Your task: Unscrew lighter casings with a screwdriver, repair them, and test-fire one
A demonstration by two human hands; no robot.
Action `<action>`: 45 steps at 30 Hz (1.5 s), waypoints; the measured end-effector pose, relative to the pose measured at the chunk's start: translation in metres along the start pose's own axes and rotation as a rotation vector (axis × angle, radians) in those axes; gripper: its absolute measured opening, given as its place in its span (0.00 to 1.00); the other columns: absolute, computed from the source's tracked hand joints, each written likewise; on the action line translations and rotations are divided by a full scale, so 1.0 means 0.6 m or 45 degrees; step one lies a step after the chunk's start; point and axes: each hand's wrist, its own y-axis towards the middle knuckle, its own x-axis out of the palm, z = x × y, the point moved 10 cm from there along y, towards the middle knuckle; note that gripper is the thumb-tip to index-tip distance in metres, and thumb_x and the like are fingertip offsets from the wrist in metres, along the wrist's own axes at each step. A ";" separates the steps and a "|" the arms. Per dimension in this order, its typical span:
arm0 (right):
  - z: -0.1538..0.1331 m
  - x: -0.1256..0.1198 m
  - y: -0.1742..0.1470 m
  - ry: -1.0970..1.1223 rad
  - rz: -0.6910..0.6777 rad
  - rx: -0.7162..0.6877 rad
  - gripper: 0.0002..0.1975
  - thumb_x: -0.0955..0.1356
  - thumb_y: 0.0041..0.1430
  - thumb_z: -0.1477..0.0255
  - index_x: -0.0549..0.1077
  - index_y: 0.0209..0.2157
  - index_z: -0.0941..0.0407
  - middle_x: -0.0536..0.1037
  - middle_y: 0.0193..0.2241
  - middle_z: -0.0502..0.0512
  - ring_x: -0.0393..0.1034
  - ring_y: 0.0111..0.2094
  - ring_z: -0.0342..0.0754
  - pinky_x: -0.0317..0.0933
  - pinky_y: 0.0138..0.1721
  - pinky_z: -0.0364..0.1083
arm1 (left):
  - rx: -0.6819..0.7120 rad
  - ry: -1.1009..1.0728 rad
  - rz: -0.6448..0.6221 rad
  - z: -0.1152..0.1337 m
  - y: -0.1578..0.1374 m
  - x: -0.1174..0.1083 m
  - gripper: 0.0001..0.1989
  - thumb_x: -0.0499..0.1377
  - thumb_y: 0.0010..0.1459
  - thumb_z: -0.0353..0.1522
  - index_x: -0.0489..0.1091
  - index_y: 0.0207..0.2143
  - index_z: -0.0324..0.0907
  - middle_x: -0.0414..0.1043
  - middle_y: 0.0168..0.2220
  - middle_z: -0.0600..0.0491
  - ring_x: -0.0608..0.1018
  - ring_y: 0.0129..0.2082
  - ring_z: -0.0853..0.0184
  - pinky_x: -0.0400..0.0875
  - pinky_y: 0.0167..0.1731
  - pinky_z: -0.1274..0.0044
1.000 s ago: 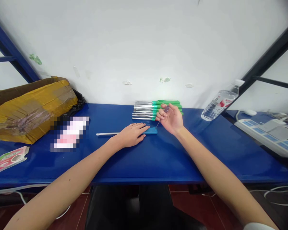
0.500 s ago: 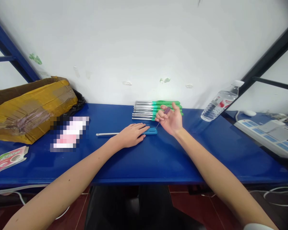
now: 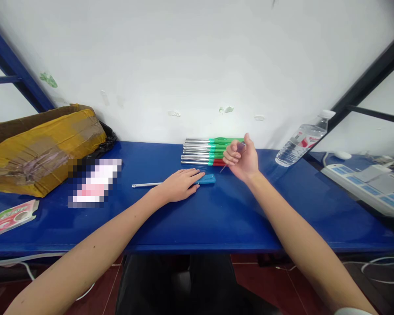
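My left hand [image 3: 180, 184] lies over a metal rod with a blue handle [image 3: 210, 179], on the table. Its thumb is on the near side of the handle and its fingers reach across it. The rod's silver end shows to the left of the hand; the middle is covered. My right hand [image 3: 241, 159] is closed around a small screwdriver [image 3: 222, 169], its thin shaft angled down to the left, apart from the blue handle. Most of the screwdriver's grip is inside the fingers. Behind that hand lies a row of several similar rods [image 3: 197, 151] with green handles and a red one.
A taped cardboard box [image 3: 49, 153] and a flattened printed carton [image 3: 15, 217] are on the left. A water bottle [image 3: 300, 142] leans at the right against the black frame. Beyond it lie a white power strip or panel [image 3: 364, 186] and cables. The blue table [image 3: 197, 227] meets a white wall.
My right hand has moved right and slightly up with the screwdriver, whose tip has left the blue handle. A red handle in the row now shows. My left hand stays put.
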 end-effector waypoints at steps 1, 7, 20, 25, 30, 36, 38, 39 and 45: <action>-0.007 0.001 -0.001 -0.169 -0.037 -0.043 0.26 0.66 0.56 0.46 0.65 0.19 0.52 0.50 0.12 0.43 0.44 0.15 0.41 0.46 0.18 0.43 | -0.004 0.000 -0.006 0.000 0.000 0.000 0.24 0.45 0.70 0.37 0.57 0.66 0.41 0.60 0.65 0.44 0.64 0.64 0.56 0.59 0.62 0.63; 0.024 0.046 -0.028 -1.549 -0.491 -0.203 0.05 0.73 0.51 0.66 0.78 0.26 0.52 0.75 0.21 0.49 0.63 0.22 0.45 0.50 0.27 0.45 | 0.004 0.015 0.010 -0.005 -0.002 -0.004 0.24 0.46 0.70 0.36 0.57 0.65 0.41 0.62 0.63 0.44 0.66 0.62 0.57 0.61 0.60 0.65; 0.066 0.080 -0.050 -2.361 -0.613 -0.242 0.09 0.66 0.58 0.73 0.80 0.31 0.56 0.81 0.29 0.63 0.74 0.31 0.56 0.50 0.28 0.47 | -0.012 0.048 0.038 -0.007 -0.002 -0.005 0.23 0.47 0.69 0.35 0.59 0.64 0.39 0.64 0.61 0.43 0.69 0.59 0.56 0.64 0.57 0.65; 0.070 0.088 -0.056 -2.522 -0.583 -0.205 0.10 0.64 0.60 0.74 0.78 0.33 0.59 0.81 0.33 0.64 0.76 0.35 0.57 0.53 0.29 0.47 | -0.013 0.066 0.046 -0.009 -0.001 -0.002 0.23 0.47 0.69 0.35 0.59 0.64 0.40 0.64 0.61 0.42 0.69 0.59 0.56 0.64 0.57 0.66; 0.071 0.092 -0.058 -2.540 -0.603 -0.207 0.11 0.63 0.61 0.74 0.78 0.34 0.58 0.82 0.35 0.61 0.76 0.37 0.56 0.52 0.28 0.46 | -0.011 0.062 0.052 -0.008 -0.001 -0.004 0.23 0.47 0.69 0.35 0.60 0.64 0.40 0.64 0.61 0.43 0.70 0.59 0.57 0.65 0.57 0.66; 0.056 0.086 -0.055 -2.518 -0.559 -0.234 0.11 0.63 0.60 0.73 0.77 0.32 0.57 0.82 0.32 0.60 0.76 0.34 0.54 0.50 0.28 0.47 | -0.008 0.032 0.053 -0.006 -0.001 -0.006 0.23 0.47 0.69 0.35 0.59 0.64 0.40 0.64 0.61 0.42 0.70 0.58 0.56 0.65 0.56 0.65; 0.045 0.082 -0.053 -2.463 -0.505 -0.251 0.10 0.64 0.59 0.73 0.77 0.32 0.57 0.81 0.31 0.59 0.75 0.33 0.53 0.50 0.28 0.46 | -0.005 0.031 0.058 -0.006 -0.002 -0.006 0.23 0.47 0.69 0.35 0.59 0.64 0.40 0.64 0.61 0.42 0.70 0.58 0.55 0.65 0.56 0.64; 0.039 0.080 -0.052 -2.417 -0.476 -0.258 0.10 0.64 0.59 0.73 0.77 0.32 0.57 0.82 0.31 0.58 0.75 0.33 0.53 0.50 0.29 0.46 | -0.004 0.033 0.060 -0.006 -0.002 -0.006 0.23 0.48 0.69 0.35 0.59 0.64 0.40 0.64 0.61 0.42 0.70 0.58 0.55 0.65 0.56 0.64; 0.012 0.076 -0.049 -1.991 -0.294 -0.266 0.07 0.67 0.56 0.72 0.78 0.34 0.54 0.80 0.28 0.52 0.72 0.29 0.48 0.52 0.29 0.43 | -0.067 -0.026 0.303 -0.010 -0.005 -0.039 0.23 0.53 0.67 0.40 0.64 0.60 0.40 0.67 0.59 0.43 0.72 0.56 0.56 0.68 0.54 0.65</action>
